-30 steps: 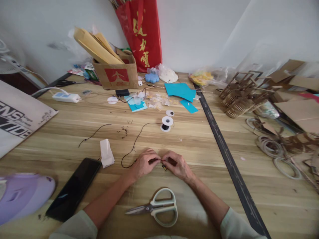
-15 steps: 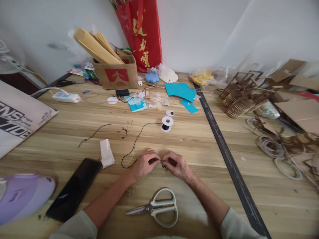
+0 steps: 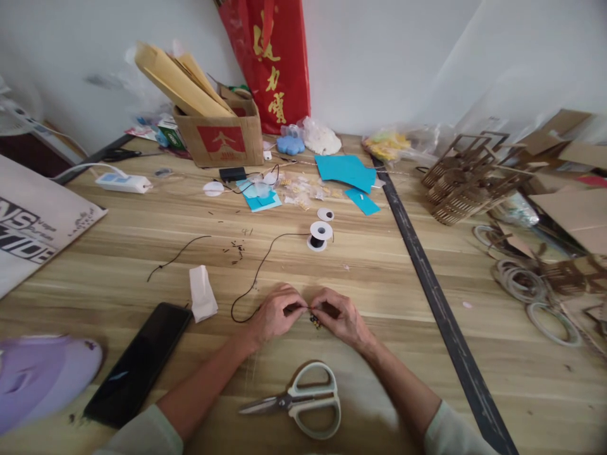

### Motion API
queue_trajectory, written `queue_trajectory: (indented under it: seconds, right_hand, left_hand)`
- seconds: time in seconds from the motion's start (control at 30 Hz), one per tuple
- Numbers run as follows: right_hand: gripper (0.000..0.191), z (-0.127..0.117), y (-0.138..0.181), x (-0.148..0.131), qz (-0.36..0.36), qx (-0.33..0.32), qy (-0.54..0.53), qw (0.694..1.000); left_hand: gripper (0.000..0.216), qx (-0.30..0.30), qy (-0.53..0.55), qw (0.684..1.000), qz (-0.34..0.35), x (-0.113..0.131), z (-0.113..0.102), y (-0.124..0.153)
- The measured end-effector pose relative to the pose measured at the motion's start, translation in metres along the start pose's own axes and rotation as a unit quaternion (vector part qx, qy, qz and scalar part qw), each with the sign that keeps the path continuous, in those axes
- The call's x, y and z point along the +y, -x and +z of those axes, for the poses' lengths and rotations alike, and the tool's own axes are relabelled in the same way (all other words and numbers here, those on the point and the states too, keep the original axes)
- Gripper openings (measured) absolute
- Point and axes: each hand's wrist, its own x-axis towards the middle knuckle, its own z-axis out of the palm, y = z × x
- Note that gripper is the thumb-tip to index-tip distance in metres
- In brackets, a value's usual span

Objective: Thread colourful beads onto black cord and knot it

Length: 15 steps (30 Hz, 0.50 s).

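My left hand [image 3: 279, 311] is closed in a pinch on the end of a thin black cord [image 3: 257, 273], which loops back across the table to a white spool [image 3: 320, 236]. My right hand [image 3: 337, 312] pinches a tiny reddish bead, its fingertips meeting those of the left. The fingers mostly cover the bead and the cord's end. Just below the fingertips, several small dark and yellow beads [image 3: 315, 322] lie in a cluster on the wooden table. Scissors with pale handles [image 3: 313, 399] rest nearer to me, blades pointing left.
Left of my arms are a black phone [image 3: 140, 365], a folded white paper [image 3: 203, 293] and a purple object [image 3: 52, 379]. Behind the spool lie blue paper pieces [image 3: 344, 172] and a cardboard box [image 3: 222, 142]. Bamboo baskets [image 3: 455, 183] and tape rolls [image 3: 521, 281] stand right of the dark strip.
The view has shifted slightly. My hands stay pinched together at almost the same spot, and more of the bead cluster shows beneath them.
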Motion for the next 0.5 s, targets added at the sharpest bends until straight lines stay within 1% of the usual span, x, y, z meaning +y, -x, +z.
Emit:
queue_trajectory:
  seconds: [0.5]
  right_hand:
    - [0.011, -0.0004, -0.002, -0.0029, -0.006, -0.002, 0.009, 1.0]
  left_hand:
    - [0.008, -0.007, -0.011, 1.0, 0.011, -0.0001, 0.0008, -0.0015]
